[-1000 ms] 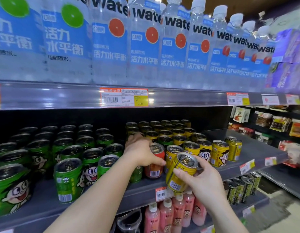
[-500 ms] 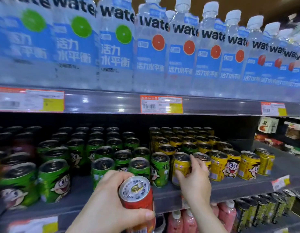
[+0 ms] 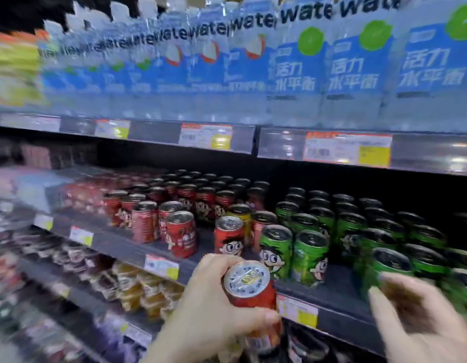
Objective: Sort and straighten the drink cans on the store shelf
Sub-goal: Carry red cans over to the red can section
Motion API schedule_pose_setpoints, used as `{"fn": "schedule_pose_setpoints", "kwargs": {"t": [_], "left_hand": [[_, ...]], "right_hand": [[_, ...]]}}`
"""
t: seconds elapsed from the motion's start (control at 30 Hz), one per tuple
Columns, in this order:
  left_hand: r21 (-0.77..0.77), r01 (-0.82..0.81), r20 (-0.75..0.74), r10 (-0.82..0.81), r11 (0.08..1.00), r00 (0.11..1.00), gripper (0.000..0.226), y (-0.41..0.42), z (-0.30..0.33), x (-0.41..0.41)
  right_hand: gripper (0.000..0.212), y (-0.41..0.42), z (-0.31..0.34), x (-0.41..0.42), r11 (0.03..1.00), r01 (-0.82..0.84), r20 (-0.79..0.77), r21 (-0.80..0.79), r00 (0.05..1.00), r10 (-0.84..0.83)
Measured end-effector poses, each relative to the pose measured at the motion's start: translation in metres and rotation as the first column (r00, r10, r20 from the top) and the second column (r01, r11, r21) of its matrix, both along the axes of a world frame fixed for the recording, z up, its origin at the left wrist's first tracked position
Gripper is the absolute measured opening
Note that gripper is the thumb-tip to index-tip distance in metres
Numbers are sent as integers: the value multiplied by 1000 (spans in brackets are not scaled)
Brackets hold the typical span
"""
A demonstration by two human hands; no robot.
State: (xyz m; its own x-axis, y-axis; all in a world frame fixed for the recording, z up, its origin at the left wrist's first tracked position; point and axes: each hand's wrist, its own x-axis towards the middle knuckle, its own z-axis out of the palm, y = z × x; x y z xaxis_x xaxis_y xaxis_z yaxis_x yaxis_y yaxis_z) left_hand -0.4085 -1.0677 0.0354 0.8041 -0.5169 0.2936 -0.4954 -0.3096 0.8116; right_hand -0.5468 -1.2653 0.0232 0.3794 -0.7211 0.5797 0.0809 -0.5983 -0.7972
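Your left hand (image 3: 214, 307) wrapped its fingers (image 3: 263, 317) round a red can (image 3: 249, 297), probably bound for the red cans (image 3: 180, 233) on the shelf (image 3: 117, 243), while your blurred right hand (image 3: 421, 320) hovered with fingers spread, holding nothing.

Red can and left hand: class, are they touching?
Touching. The head view shows the left hand with its fingers and thumb wrapped round the red can, held in front of the shelf.
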Motion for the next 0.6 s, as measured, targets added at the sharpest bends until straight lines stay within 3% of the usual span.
{"fn": "schedule_pose_setpoints", "kwargs": {"t": [0.03, 0.13, 0.23, 0.3, 0.4, 0.47, 0.6], "left_hand": [[-8, -28, -5, 28, 1000, 1000, 75, 15, 0, 11], [2, -95, 24, 95, 995, 995, 63, 54, 0, 48], [-5, -155, 80, 155, 988, 985, 60, 85, -2, 89], [-14, -161, 76, 162, 987, 984, 62, 101, -5, 115], [-13, -122, 67, 123, 992, 990, 60, 116, -7, 149], [-9, -78, 66, 78, 997, 995, 58, 120, -6, 167], [-11, -2, 49, 2, 1000, 999, 59, 118, -6, 193]], "right_hand": [[25, 19, 0, 14, 999, -48, 32, -20, 998, 48], [37, 63, 1, 64, 974, -225, -95, -11, 970, 223], [27, 90, -5, 109, 948, -299, -354, 109, 879, 318], [54, 105, -12, 136, 968, -247, -578, 43, 784, 225], [84, 120, -18, 167, 988, -122, -685, -90, 728, 27], [85, 124, -18, 180, 990, -39, -693, -139, 718, -69], [73, 132, -14, 205, 984, -45, -727, -174, 680, -97]]}}
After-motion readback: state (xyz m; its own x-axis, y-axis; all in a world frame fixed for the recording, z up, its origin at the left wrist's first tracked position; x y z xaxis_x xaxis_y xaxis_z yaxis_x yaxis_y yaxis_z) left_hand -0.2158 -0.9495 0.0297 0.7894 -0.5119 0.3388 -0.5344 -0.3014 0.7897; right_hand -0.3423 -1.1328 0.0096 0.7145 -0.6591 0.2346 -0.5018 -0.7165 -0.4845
